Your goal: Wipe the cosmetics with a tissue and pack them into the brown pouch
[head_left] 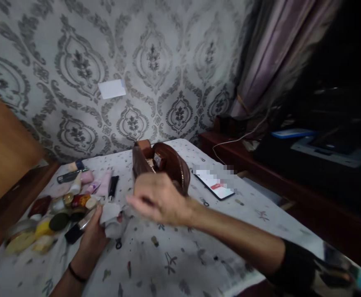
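Note:
My left hand [93,236], with a dark band at its wrist, is closed on a crumpled white tissue [114,220] at the lower left. Beside it lies a dark-and-silver item [77,229]; whether the hand touches it I cannot tell. My right hand [160,199] is blurred and held in front of an open brown bag [177,165], its fingers curled; what they hold, if anything, is hidden. Inside the bag are small boxed items [158,160]. To the left lie several cosmetics, among them a pink tube [105,182] and a black tube [114,186].
A phone [214,185] with a lit screen lies right of the bag on the patterned white cloth [168,264]. A wooden panel [7,148] stands at the left. A cable [239,139] runs over a dark red ledge at the right.

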